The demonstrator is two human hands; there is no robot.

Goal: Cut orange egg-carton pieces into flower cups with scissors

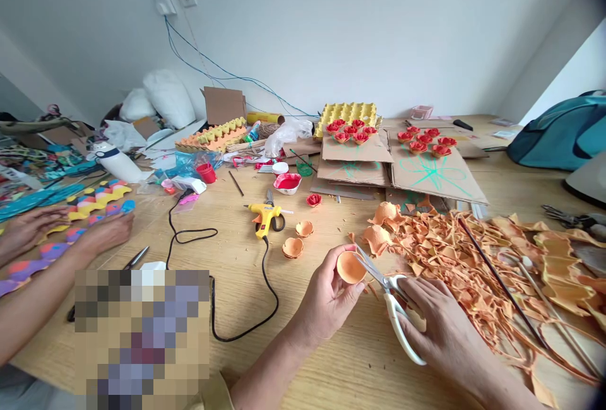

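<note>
My left hand [326,299] is closed round a small orange egg-carton cup [351,267], held just above the wooden table [246,284]. My right hand [438,325] grips white-handled scissors [391,293], whose blades point up-left and meet the cup's right rim. Two more trimmed orange cups [298,240] lie on the table ahead of my left hand. A heap of orange carton scraps [454,252] spreads to the right of my right hand.
A yellow glue gun [264,216] with a black cord lies mid-table. Cardboard sheets [426,170] with red paper roses, a yellow egg tray [348,112] and a red paint dish [287,181] sit further back. Another person's hands [71,233] rest on coloured foam strips at left. A teal bag [563,132] is at right.
</note>
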